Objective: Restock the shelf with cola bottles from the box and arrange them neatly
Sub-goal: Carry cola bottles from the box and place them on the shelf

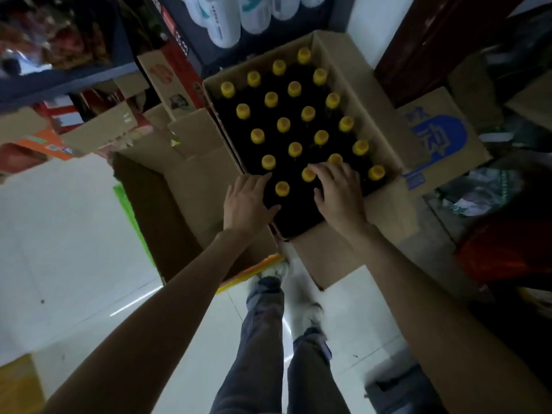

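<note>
The cola bottles (295,124) stood upright in the open cardboard box (385,204), dark bodies lost in shadow, yellow caps in slanted rows running from the near end toward one o'clock. The box sat on the floor straight ahead of me at twelve o'clock, flaps folded outward.

My right hand (340,192) lay over the near end of the box. Its fingers (321,171) were spread and lightly bent over the caps there, the tips touching one yellow cap (307,174); whether they closed round anything beneath, I could not tell. My left hand (245,201) reached in at the box's near left edge, at about eleven o'clock from my right hand. Its fingers (263,179) were nearly straight and held close together, the thumb set apart, just beside another yellow cap (282,188) without gripping it.

Left of the box, at ten o'clock, a second cardboard box (185,180) stood open, its inside dark. Beyond it, at eleven o'clock, a red carton (179,70) leaned among other boxes, and shelving (59,85) with blurred packets ran off to the far left. At twelve o'clock, past the bottles, white wrapped rolls (227,22) were stacked. At two o'clock, a carton with a blue print (436,138) rested against the box's right flap.

Below my arms, at six o'clock, my legs in grey trousers (263,339) and pale shoes (274,271) stood on the white tiled floor (74,234).
</note>
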Motion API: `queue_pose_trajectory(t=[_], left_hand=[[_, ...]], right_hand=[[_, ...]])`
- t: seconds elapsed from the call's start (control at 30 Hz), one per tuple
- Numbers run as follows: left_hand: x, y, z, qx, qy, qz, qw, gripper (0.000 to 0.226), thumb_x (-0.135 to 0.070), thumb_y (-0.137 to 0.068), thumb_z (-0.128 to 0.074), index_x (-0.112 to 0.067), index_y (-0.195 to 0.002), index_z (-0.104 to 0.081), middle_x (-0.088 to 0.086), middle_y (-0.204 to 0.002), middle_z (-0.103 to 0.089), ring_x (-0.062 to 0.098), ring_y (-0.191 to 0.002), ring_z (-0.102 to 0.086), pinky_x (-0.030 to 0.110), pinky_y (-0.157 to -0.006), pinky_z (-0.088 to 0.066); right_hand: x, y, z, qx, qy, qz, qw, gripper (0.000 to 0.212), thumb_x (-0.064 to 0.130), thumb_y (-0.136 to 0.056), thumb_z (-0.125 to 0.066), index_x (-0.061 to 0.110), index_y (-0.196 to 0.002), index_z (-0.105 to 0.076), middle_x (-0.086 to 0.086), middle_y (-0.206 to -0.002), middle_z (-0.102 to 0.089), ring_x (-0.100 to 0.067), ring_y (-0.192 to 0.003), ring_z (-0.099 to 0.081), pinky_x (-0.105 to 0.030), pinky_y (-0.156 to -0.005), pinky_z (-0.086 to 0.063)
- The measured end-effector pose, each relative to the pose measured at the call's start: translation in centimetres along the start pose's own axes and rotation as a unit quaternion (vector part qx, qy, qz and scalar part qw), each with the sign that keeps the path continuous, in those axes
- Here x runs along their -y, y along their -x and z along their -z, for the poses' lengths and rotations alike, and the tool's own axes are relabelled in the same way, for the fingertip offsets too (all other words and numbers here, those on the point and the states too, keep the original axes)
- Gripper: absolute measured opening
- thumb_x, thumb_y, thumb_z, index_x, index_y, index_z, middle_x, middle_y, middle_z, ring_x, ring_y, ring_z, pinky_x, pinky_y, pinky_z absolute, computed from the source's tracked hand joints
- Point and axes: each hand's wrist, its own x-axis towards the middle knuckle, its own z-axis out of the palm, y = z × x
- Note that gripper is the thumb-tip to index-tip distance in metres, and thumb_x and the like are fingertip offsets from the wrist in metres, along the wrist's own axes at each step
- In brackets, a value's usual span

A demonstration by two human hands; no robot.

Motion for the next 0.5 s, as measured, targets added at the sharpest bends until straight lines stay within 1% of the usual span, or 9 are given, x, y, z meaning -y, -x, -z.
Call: queue_pose_trajectory(t=[0.03,0.1,0.13,0.17,0.27,0.33,0.4,0.43,0.5], left_hand=[[0.2,-0.9,-0.5,0.006,-0.010,-0.011,1.000,0.069,-0.038,-0.079,-0.071,-0.015,-0.139,-0.045,0.007,-0.133,-0.055,0.029,-0.127,-0.042,0.038,-0.101,-0.032],[0.3,-2.3,-1.3,0.022,-0.036,-0.034,0.998,0.066,-0.042,-0.080,-0.069,-0.017,-0.137,-0.047,0.004,-0.131,-0.057,0.027,-0.125,-0.043,0.037,-0.102,-0.029],[0.4,-2.8,-1.7,0.023,-0.049,-0.048,0.997,0.063,-0.042,-0.079,-0.070,-0.018,-0.133,-0.050,0.004,-0.127,-0.059,0.026,-0.122,-0.046,0.037,-0.101,-0.030],[0.5,-3.3,-2.1,0.019,-0.060,-0.062,0.996,0.059,-0.042,-0.078,-0.071,-0.018,-0.129,-0.054,0.004,-0.122,-0.062,0.027,-0.119,-0.048,0.038,-0.100,-0.030],[0.7,-4.4,-2.8,0.026,-0.074,-0.082,0.994,0.046,-0.039,-0.079,-0.070,-0.016,-0.117,-0.060,0.005,-0.110,-0.065,0.027,-0.110,-0.053,0.037,-0.095,-0.031],[0.8,-4.4,-2.9,0.020,-0.073,-0.084,0.994,0.041,-0.038,-0.077,-0.072,-0.016,-0.110,-0.062,0.004,-0.103,-0.065,0.027,-0.103,-0.055,0.036,-0.090,-0.033],[1.3,-4.9,-3.0,0.019,-0.068,-0.103,0.992,0.040,-0.038,-0.069,-0.079,-0.017,-0.100,-0.064,0.002,-0.092,-0.066,0.025,-0.090,-0.059,0.036,-0.082,-0.038],[1.7,-4.6,-3.3,0.005,-0.065,-0.107,0.992,0.041,-0.039,-0.065,-0.082,-0.017,-0.096,-0.065,0.001,-0.088,-0.066,0.025,-0.085,-0.060,0.036,-0.078,-0.040],[2.2,-4.4,-3.3,-0.010,-0.029,-0.122,0.992,0.041,-0.040,-0.065,-0.082,-0.017,-0.094,-0.065,0.001,-0.087,-0.066,0.024,-0.082,-0.061,0.035,-0.073,-0.044]], right_hand=[[-0.1,-1.0,-1.0,0.026,0.061,0.001,0.998,0.055,0.011,-0.079,-0.071,0.012,-0.131,-0.054,-0.011,-0.123,-0.059,-0.034,-0.116,-0.050,-0.050,-0.093,-0.039],[-0.3,-2.5,-2.4,0.100,0.133,-0.016,0.986,0.063,0.020,-0.082,-0.071,0.016,-0.139,-0.044,-0.010,-0.129,-0.054,-0.034,-0.122,-0.042,-0.047,-0.096,-0.030],[-0.6,-3.1,-3.0,0.124,0.153,-0.021,0.980,0.062,0.023,-0.083,-0.069,0.017,-0.139,-0.042,-0.010,-0.129,-0.054,-0.033,-0.123,-0.040,-0.045,-0.097,-0.026],[-0.9,-3.6,-3.5,0.129,0.168,-0.019,0.977,0.058,0.024,-0.084,-0.069,0.017,-0.136,-0.044,-0.010,-0.126,-0.055,-0.032,-0.122,-0.041,-0.042,-0.095,-0.023],[-1.5,-4.5,-4.0,0.075,0.167,0.017,0.983,0.046,0.028,-0.071,-0.081,0.014,-0.110,-0.061,-0.007,-0.100,-0.065,-0.032,-0.104,-0.052,-0.038,-0.083,-0.023],[-2.0,-4.2,-3.9,0.043,0.130,0.028,0.990,0.043,0.031,-0.063,-0.086,0.013,-0.096,-0.064,-0.004,-0.087,-0.067,-0.031,-0.095,-0.055,-0.037,-0.080,-0.024],[-2.0,-3.7,-3.2,0.023,0.078,0.003,0.997,0.040,0.032,-0.063,-0.085,0.015,-0.091,-0.063,-0.001,-0.085,-0.067,-0.028,-0.096,-0.053,-0.036,-0.079,-0.023],[-1.7,-3.2,-2.9,0.006,0.039,-0.003,0.999,0.038,0.032,-0.065,-0.084,0.015,-0.091,-0.062,-0.001,-0.086,-0.068,-0.026,-0.096,-0.051,-0.034,-0.078,-0.022],[-0.8,-2.3,-1.5,-0.035,-0.041,-0.037,0.998,0.035,0.033,-0.069,-0.080,0.013,-0.093,-0.064,-0.001,-0.088,-0.068,-0.020,-0.094,-0.043,-0.029,-0.074,-0.019]])
